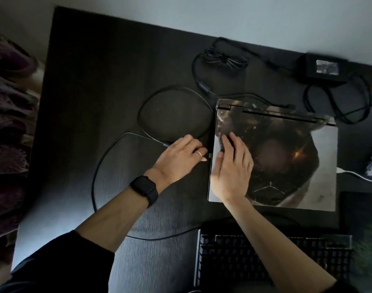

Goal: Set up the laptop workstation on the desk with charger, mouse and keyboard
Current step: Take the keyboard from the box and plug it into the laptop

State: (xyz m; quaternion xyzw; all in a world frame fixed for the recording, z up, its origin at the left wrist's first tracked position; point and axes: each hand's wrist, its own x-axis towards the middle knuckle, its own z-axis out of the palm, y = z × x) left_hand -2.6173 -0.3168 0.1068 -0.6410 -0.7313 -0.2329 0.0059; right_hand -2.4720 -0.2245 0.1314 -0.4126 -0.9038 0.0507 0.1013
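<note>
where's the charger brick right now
In the head view the charger brick sits at the far right of the desk, along its back edge by the wall, just beyond the hinge side of the closed laptop.

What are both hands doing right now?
Left hand: grips the cable plug at the laptop edge.
Right hand: open, resting flat on the laptop.

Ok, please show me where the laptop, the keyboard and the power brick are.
laptop (297,166), head view, on the middle of its closed lid.
keyboard (225,256), head view, on the keys near its left end.
power brick (324,67), head view, on the pale label on its top.
</note>
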